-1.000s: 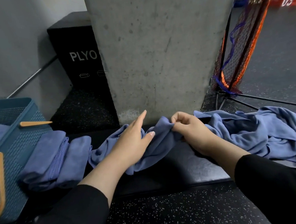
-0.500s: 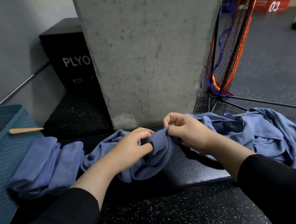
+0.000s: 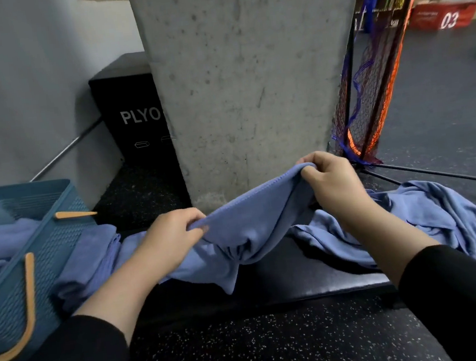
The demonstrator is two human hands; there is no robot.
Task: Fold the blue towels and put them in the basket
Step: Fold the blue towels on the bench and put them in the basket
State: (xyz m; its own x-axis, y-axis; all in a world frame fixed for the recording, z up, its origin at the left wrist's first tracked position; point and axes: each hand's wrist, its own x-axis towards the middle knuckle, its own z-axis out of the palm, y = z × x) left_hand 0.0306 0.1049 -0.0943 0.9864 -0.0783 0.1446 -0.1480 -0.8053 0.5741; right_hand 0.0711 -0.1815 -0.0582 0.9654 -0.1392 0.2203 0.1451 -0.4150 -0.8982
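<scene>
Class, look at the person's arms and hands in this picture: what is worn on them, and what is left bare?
Both arms wear black long sleeves, pushed up to about mid-forearm. The left hand and right hand are bare: no gloves, and no rings, watch or markings show in this view.

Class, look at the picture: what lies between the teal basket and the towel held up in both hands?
In the head view, folded blue towels lie between the basket and the held towel.
</scene>
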